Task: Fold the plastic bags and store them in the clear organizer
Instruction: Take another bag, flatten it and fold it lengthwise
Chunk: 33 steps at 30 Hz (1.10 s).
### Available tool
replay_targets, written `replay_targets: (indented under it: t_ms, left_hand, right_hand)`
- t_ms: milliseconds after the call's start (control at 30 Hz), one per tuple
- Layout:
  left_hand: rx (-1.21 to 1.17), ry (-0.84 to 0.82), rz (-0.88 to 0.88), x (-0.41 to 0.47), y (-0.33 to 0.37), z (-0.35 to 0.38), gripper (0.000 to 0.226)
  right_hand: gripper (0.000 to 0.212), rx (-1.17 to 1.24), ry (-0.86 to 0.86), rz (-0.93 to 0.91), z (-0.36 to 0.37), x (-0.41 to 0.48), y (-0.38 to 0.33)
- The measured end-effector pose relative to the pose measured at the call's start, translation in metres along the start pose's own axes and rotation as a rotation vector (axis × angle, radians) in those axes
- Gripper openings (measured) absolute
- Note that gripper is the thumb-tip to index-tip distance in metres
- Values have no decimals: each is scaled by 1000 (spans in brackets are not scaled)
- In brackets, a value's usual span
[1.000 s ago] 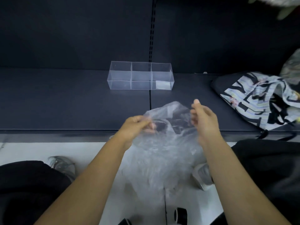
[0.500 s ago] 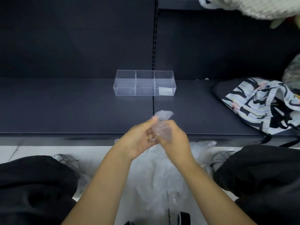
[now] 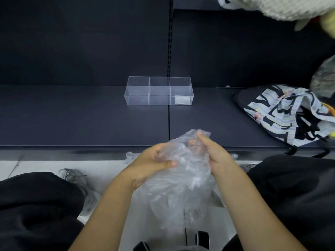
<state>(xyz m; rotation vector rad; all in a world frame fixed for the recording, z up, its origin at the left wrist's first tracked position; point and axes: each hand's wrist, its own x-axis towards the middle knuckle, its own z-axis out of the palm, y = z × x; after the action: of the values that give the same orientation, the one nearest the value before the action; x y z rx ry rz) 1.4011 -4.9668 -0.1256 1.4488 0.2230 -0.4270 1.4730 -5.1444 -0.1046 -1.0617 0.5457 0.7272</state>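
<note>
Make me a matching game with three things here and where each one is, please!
Things:
1. plastic bag
2. clear organizer
3. patterned cloth bag

Places:
A. at the right end of the dark shelf
B. gripped between the left hand and the right hand
C. middle of the shelf, near its back wall

Pairs: 1-B, 2-C, 3-A

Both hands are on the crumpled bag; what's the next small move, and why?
Probably lay the plastic bag flat on the dark shelf and smooth it. It is a loose crumpled bunch gripped between the left hand and right hand, likely too bulky for a compartment of the clear organizer.
</note>
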Motion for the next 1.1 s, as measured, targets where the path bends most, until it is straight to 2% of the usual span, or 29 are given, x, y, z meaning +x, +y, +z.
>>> replay_targets:
  t_ms: [67, 100, 133, 167, 200, 267, 333, 400, 433, 533, 600, 700, 767, 800, 833, 900, 967, 1000, 1067, 1100]
  left_hand:
    - [-76, 198, 5, 2, 1, 1, 40]
    - [-102, 286, 16, 3, 2, 1, 35]
    - [-121, 367, 26, 5, 3, 1, 33]
    - [-129, 438, 41, 6, 5, 1, 32]
    - [-127, 494, 63, 6, 7, 2, 29]
    - [-123, 534, 114, 7, 12, 5, 24]
    - [-94, 522, 154, 7, 15, 10, 23]
    - [-74, 503, 169, 7, 16, 13, 22]
    - [-67, 498, 170, 7, 17, 13, 22]
    - [-78, 525, 158, 6, 14, 8, 32]
    - [-105, 554, 158, 7, 12, 0, 35]
    - [-66, 652, 148, 8, 8, -11, 36]
    - [72, 761, 174, 7, 8, -17, 34]
    - [143, 763, 213, 5, 11, -19, 39]
    - [207, 687, 255, 2, 15, -20, 52]
    - [288, 400, 310, -1, 29, -15, 71]
    - [352, 197, 334, 1, 39, -1, 61]
    - [326, 191, 354, 3, 39, 6, 45]
    - [184, 339, 373, 6, 38, 12, 15]
    - [100, 437, 368, 8, 34, 10, 13]
  right_hand:
    - [49, -191, 232, -195, -3, 0, 0]
    - [54, -317, 380, -378, -4, -2, -2]
    - [58, -435, 440, -586, -5, -7, -5]
    - [60, -532, 370, -759, -4, -15, -10]
    - [62, -633, 219, -849, 0, -21, -14]
    - [65, -937, -18, -856, 12, -30, -13]
    - [55, -1178, 47, -944, 19, -26, -3]
    - [20, -1079, 182, -1026, 21, -20, 4]
    - [5, -971, 192, -1014, 18, -17, 5]
    - [23, -636, 223, -921, 5, -11, -4]
    - [26, -535, 281, -897, -2, -8, -12]
    - [32, -564, 336, -927, -10, -5, -13]
    - [37, -675, 317, -969, -11, -6, -11]
    - [38, -752, 298, -977, -9, -8, -11]
    - [38, -832, 270, -981, -6, -8, -10]
    - [39, -946, 184, -973, 3, -11, -5]
    - [37, -963, 84, -947, 13, -15, 2]
    - [36, -945, 26, -925, 16, -17, 4]
    - [25, -888, -101, -823, 18, -22, 5]
    - [22, -899, -146, -733, 15, -22, 3]
